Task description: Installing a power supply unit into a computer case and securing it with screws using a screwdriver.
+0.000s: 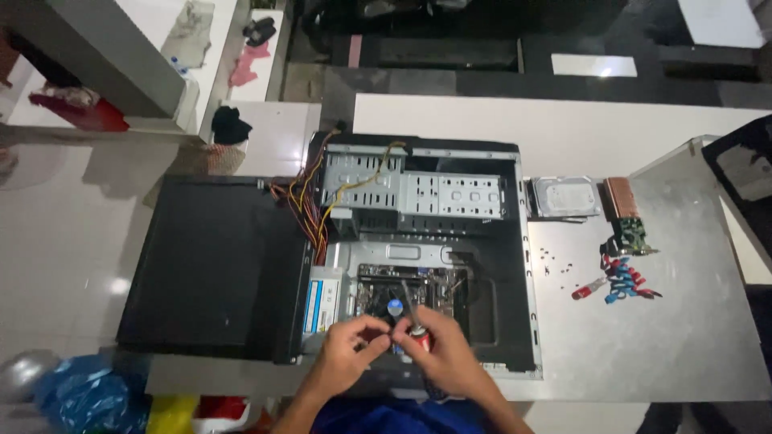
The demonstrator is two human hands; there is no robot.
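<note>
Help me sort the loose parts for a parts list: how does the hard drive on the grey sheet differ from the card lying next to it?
The hard drive is a silver, nearly square slab; the card is narrower and longer, with a copper-coloured finned upper part and a green board below. The hard drive lies closer to the open computer case; the card lies farther right, above the red and blue cables. Both lie flat on the grey sheet, untouched by either hand.

- A grey metal sheet serves as the work surface, over a white table.
- The open computer case lies on it at centre.
- A black side panel lies at 9 o'clock of the case.
- At 3 o'clock lie a hard drive, a copper-finned card, loose screws and red and blue cables.
</note>
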